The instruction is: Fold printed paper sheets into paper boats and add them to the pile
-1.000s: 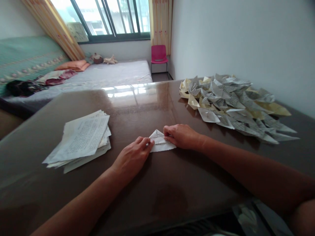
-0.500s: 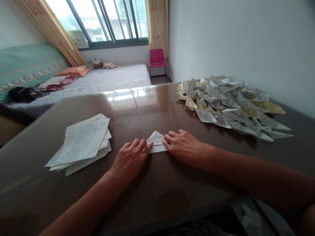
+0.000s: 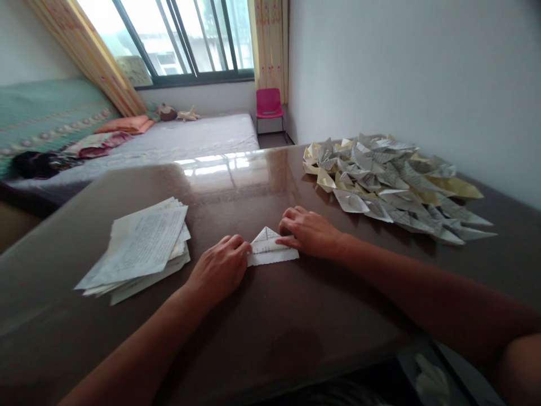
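The left hand [image 3: 222, 262] is closed on the folded paper [image 3: 270, 257], the right hand [image 3: 311, 230] laid at its opposite end, grip unclear; between them on the bench [image 3: 253, 332], its long edge is set crosswise.

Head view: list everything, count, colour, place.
table: 1, brown, foreground
sheet: 1, white, folded, table's middle
paper stack: 1, white, table's left
folded shapes: many, greyish and yellowish, table's right
bed: 1, pale, back left
headboard: 1, green, far left
pillows: count unclear, orange, on bed
cloths: count unclear, dark and reddish, on bed
toys: 2, brown and pale, bed's far end
chair: 1, pink, back centre
window: 1, dark frame, back
curtains: 2, yellowish, beside window
walls: 3, white, left, back, right
item: 1, pale, bottom right, unclear
left hand: 1, bare, sheet's left edge
right hand: 1, bare, sheet's right
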The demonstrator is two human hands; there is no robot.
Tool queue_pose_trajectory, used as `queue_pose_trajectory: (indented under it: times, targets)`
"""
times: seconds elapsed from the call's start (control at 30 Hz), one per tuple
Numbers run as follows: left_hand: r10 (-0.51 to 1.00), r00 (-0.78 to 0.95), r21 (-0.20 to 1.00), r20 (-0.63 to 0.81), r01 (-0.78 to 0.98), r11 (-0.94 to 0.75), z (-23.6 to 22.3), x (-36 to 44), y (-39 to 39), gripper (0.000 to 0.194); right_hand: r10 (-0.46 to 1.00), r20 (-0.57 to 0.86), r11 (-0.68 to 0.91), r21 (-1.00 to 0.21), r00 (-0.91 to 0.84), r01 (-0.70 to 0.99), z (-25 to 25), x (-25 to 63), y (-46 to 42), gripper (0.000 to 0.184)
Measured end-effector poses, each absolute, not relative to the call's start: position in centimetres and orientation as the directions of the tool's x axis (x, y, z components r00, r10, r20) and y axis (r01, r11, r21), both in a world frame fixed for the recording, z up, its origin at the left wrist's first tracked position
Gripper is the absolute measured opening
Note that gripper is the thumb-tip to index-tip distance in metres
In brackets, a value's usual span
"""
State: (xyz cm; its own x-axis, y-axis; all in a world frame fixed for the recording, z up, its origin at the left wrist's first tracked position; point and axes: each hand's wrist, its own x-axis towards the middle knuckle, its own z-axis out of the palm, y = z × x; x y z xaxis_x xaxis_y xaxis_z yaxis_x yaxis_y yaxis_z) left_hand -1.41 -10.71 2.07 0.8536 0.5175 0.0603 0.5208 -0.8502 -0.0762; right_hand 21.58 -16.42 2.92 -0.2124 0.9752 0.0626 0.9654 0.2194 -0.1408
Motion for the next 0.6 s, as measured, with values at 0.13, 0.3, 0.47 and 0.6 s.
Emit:
queue_pose_trajectory:
  times: [0.13, 0.3, 0.47, 0.6]
  targets:
    - [0.547, 0.833, -0.001, 0.077, 0.549, -0.836, 1.8, -1.3, -10.6, 0.023, 0.975, 0.097, 0.222, -0.354, -0.200, 0.909, 0.8, 21.3, -15.4, 0.032]
    - [0.633, 0.763, 0.095, 0.133, 0.625, -0.774, 1.2, -1.2, -10.6, 0.038, 0.976, 0.063, 0.209, -0.558, -0.211, 0.803, 0.4, 21.1, -15.1, 0.022]
    - [0.669, 0.733, 0.345, 0.121, 0.601, -0.721, 0.6, -0.9, -9.6, 0.051, 0.958, 0.083, 0.235, -0.781, -0.276, 0.579, 0.4, 21.1, -14.8, 0.015]
    - [0.692, 0.721, 0.601, 0.040, 0.536, -0.593, 0.2, -0.9, -8.7, 0.030, 0.982, 0.080, 0.155, -0.861, -0.173, 0.485, 0.0, 21.3, -14.3, 0.024]
